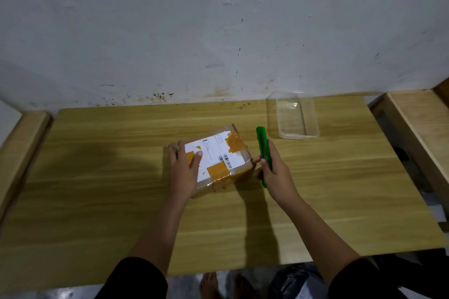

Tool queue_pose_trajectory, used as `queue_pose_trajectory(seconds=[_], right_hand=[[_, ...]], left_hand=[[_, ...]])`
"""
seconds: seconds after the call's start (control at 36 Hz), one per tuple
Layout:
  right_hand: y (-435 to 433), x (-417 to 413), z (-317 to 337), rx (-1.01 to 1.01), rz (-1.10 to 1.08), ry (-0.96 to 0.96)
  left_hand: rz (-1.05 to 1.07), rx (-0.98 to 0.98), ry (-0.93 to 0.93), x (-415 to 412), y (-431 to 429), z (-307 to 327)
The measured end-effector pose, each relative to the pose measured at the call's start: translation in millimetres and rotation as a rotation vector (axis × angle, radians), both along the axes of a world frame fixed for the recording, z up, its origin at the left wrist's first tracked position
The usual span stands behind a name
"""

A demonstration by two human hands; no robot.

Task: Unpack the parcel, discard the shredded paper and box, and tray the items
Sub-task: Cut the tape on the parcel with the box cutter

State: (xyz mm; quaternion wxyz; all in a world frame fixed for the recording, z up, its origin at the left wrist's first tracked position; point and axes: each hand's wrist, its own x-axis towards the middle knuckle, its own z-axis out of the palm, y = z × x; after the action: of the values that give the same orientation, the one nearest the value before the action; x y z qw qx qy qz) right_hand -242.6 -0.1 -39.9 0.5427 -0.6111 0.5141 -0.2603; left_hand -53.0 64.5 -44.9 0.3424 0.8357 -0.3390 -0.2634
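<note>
Both hands busy: left hand (182, 169) steadies parcel (217, 158), right hand (274, 172) holds cutter (263, 148).

Dim, soft picture; light seemingly from the near right throws shadows leftward across the table (97, 201); edges bow.

From my seat the wooden table (102, 177) gives me broad bare room on its left half and along the near edge, with nothing standing there. The middle is taken up by the taped parcel (218, 158), with my left hand (183, 170) flat on its near-left corner and my right hand (274, 172) just beside its right side, gripping a green box cutter (263, 145). Only a narrow lane runs between cutter and clear plastic tray (297, 116) at the far right. The wall (218, 31) blocks any reach past the far edge, and wooden side rails (21, 138) hem both ends.
</note>
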Motion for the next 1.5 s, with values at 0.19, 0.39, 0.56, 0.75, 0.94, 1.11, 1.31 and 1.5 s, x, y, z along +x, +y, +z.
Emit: queue_pose_trajectory(seconds=[0.19, 0.39, 0.56, 0.75, 0.94, 1.11, 1.31, 1.5], right_hand=[[-5, 1, 4, 0.016, -0.028, -0.031], [-10, 4, 9, 0.091, -0.011, -0.022], [-16, 11, 10, 0.019, 0.054, 0.123], [-15, 20, 17, -0.216, 0.156, 0.312], [-12, 24, 18, -0.269, 0.190, 0.425], [-10, 27, 23, -0.292, 0.215, 0.493], [-9, 28, 29, -0.323, 0.248, 0.622], [-10, 28, 37, -0.311, 0.274, 0.686]], left_hand=[[0.052, -0.026, -0.011, -1, -5, 1], [0.045, -0.046, 0.005, -2, 0, -3], [0.055, -0.042, 0.020, -4, 1, 1], [0.065, -0.051, 0.058, -5, 1, 4], [0.077, -0.041, 0.062, -4, 0, 3], [0.080, -0.026, 0.047, -5, 0, 4], [0.098, -0.057, 0.060, -7, 0, 3], [0.106, -0.053, 0.072, -7, -2, -1]])
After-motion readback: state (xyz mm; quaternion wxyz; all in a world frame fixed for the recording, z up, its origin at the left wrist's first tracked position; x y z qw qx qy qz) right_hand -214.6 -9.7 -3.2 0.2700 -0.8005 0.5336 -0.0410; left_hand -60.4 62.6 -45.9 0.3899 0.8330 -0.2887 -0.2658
